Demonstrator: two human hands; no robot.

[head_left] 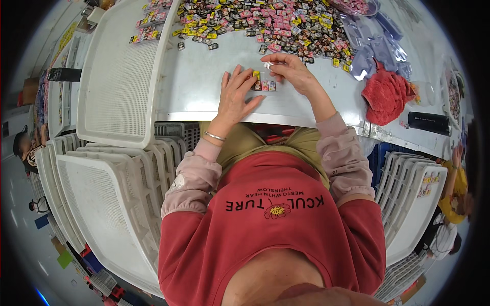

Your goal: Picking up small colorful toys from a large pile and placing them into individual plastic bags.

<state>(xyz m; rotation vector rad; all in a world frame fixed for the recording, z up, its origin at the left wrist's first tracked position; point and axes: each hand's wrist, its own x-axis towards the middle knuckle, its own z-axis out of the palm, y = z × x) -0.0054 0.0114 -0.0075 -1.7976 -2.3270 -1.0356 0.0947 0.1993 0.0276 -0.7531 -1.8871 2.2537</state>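
Note:
In front of me on the metal table lies a small clear tray [272,85] holding several little packs in black, pink, white and yellow. My left hand [236,96] rests open at the tray's left side, its fingers stretched and its fingertips by a yellow pack [256,75]. Just above the tray's far right, my right hand [294,73] pinches a small white piece [268,65] between thumb and forefinger. What kind of thing it is cannot be made out. A large heap of similar small packs [286,25] spreads over the far side of the table.
At left a white mesh tray [115,92] carries filled strips at its far end. Clear plastic trays [375,46], a red cloth [387,97] and a black cylinder [429,123] lie to the right. Stacked white trays [97,194] stand low on my left, more crates [408,199] on my right.

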